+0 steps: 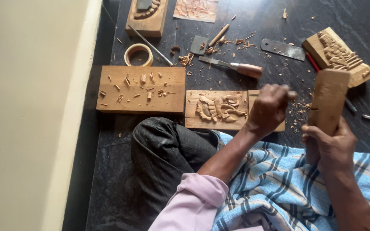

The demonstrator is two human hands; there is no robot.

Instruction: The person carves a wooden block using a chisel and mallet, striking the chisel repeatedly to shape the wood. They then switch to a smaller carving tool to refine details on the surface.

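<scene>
Wooden mallet (328,100) in right hand (328,145); left hand (268,109) over carved panel (217,109)

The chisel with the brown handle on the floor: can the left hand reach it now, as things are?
Probably not right away. The chisel lies free on the floor just beyond the carved panel, with nothing over it, but the left hand is closed around a thin tool and would have to put it down first.

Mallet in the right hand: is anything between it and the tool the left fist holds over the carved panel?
Nothing visible. The mallet in the right hand stands beside the left hand, with only chip-strewn floor showing in the gap. The carved panel lies under the fist.
</scene>
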